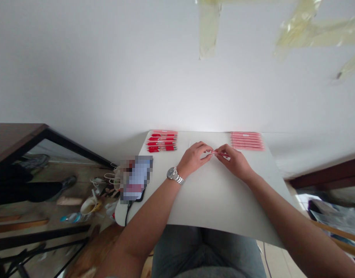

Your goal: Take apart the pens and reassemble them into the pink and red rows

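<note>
Hands together: right hand pinching red pen, partly hidden by fingers; left hand's grip unclear.

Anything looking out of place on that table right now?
The phone looks precarious: it sits at the left edge of the white table and seems to overhang it, with its black cable dropping off the side. The red pens are also slightly staggered, unlike the tidier pink pens.
</note>
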Demonstrator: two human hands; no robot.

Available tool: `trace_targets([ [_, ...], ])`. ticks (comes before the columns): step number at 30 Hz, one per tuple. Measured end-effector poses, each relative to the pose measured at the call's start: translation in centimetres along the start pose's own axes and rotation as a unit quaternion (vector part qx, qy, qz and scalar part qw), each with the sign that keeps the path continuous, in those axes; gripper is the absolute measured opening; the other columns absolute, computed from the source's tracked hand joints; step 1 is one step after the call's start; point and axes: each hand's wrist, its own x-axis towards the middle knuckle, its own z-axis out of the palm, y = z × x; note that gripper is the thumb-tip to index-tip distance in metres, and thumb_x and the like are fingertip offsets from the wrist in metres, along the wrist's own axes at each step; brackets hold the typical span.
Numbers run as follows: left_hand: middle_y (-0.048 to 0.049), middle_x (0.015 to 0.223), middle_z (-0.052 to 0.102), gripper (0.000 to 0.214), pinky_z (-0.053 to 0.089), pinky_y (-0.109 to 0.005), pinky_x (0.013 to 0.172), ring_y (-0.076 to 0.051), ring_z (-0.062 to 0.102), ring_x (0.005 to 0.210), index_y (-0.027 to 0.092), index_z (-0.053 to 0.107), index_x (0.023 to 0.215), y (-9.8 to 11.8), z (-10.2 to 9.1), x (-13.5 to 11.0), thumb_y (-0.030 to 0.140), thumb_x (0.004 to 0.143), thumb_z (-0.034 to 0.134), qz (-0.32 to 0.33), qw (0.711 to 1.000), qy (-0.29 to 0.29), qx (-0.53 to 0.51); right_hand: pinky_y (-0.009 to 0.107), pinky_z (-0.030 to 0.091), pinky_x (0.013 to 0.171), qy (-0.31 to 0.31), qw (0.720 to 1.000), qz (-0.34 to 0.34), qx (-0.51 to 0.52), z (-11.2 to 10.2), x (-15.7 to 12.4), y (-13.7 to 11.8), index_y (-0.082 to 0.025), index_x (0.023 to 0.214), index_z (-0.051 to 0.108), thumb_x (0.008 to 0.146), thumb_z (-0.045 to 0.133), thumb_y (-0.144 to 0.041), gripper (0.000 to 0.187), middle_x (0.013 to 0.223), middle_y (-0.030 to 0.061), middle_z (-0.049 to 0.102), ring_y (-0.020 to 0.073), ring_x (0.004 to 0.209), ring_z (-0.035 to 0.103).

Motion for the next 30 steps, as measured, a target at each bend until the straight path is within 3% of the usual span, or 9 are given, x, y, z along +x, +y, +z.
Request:
trace_targets([
  [11,-0.0036,0.102,0.068,0.009,0.053,-0.031,0.087,-0.017,0.065,0.095,0.022,0.069,0.105,0.01,-0.05,0.11,0.026,0.1,0.062,-0.01,1.0,0.007,0.0,0.03,0.055,0.073,-0.017,1.0,0.005,-0.02,-0.06,-0.12,-0.34,-0.028,0.112,0.06,0.099,0.059,-0.036,0.015,0.103,0.0023,0.076,0.0206,0.091,0.075],
  [18,-0.003,0.1,0.067,0.009,0.054,-0.029,0.085,-0.016,0.065,0.095,0.023,0.069,0.104,-0.46,-0.32,0.05,0.026,0.1,0.061,-0.042,0.998,0.037,0.008,0.033,0.057,0.072,0.029,0.997,0.02,-0.071,-0.49,0.15,0.4,-0.026,0.122,0.065,0.097,0.061,-0.04,0.029,0.106,0.0065,0.078,0.021,0.081,0.073],
  [30,-0.003,0.101,0.068,0.008,0.054,-0.029,0.085,-0.015,0.066,0.094,0.023,0.068,0.104,-0.78,-0.27,0.08,0.024,0.099,0.063,-0.053,0.998,0.04,0.008,0.033,0.051,0.068,0.021,0.991,0.032,-0.129,-0.99,0.23,0.37,-0.026,0.121,0.074,0.102,0.056,-0.039,0.03,0.097,0.0061,0.077,0.0207,0.077,0.07],
])
